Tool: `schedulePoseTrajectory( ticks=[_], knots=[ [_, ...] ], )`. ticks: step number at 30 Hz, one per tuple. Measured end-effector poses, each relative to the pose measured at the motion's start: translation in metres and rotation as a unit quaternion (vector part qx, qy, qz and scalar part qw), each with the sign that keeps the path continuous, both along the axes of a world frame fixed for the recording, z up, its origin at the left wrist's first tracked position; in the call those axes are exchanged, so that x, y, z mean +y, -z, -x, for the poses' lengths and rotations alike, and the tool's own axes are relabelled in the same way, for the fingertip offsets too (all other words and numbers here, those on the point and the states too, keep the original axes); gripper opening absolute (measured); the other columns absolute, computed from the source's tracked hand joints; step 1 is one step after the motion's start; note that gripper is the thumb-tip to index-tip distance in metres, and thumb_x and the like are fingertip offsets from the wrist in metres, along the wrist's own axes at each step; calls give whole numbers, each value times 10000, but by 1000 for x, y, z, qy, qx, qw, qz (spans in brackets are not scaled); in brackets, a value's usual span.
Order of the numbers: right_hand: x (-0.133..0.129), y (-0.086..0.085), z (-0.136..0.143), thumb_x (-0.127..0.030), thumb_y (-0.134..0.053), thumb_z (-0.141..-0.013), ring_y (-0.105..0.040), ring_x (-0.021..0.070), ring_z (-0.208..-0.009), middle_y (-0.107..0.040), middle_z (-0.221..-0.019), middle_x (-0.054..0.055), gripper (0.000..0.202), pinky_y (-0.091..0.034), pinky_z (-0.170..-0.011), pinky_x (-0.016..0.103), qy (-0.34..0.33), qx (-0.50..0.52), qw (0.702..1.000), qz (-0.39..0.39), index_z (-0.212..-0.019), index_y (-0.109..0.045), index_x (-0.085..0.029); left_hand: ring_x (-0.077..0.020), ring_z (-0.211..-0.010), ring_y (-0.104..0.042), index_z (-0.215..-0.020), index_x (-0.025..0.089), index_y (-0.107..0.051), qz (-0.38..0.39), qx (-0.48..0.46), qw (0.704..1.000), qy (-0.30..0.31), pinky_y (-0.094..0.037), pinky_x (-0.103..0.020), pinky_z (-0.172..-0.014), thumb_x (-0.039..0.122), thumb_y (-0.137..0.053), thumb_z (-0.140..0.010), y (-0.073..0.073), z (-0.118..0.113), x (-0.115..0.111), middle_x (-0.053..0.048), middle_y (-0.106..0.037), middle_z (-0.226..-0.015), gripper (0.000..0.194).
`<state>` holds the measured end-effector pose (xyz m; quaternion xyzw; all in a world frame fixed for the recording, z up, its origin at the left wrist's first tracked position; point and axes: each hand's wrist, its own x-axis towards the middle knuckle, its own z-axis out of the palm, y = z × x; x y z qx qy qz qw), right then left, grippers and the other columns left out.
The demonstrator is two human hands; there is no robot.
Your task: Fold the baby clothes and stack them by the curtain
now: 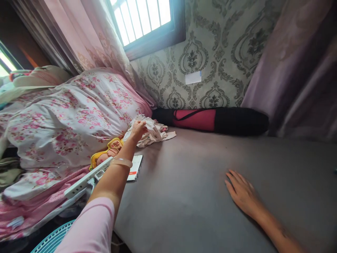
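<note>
My left hand [139, 130] reaches out to a crumpled pile of pale patterned clothes [152, 133] on the grey surface. Its fingers are curled closed on the cloth; the fingertips are partly hidden. Flat on the grey surface [189, 182] to the right lies my right hand [240, 189], fingers stretched out, holding nothing. A phone [134, 168] with a lit white screen lies beside my left forearm, partly covered by it. Just past that arm is a yellow cartoon cushion or toy [101, 158].
A white power strip [86, 181] with a plug runs under my left arm. Floral bedding [79, 109] is heaped at the left. A long black and red bag [210, 121] lies along the wall. A blue plastic basket [54, 237] stands at the lower left.
</note>
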<state>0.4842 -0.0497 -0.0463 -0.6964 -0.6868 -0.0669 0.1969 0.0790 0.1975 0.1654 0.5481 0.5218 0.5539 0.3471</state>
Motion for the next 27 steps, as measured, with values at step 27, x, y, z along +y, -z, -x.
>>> schedulePoseTrajectory(
  ticks=[27],
  knots=[
    [-23, -67, 35, -359, -420, -951, -376, 248, -1376, -331, -1537, 66, 398, -419, -1056, 467, -148, 254, 956, 1, -1324, -542, -296, -106, -716, -584, -790, 187, -440, 53, -310, 899, 306, -540, -258, -650, 279, -709, -703, 29, -209, -150, 30, -551, -792, 297]
  ],
)
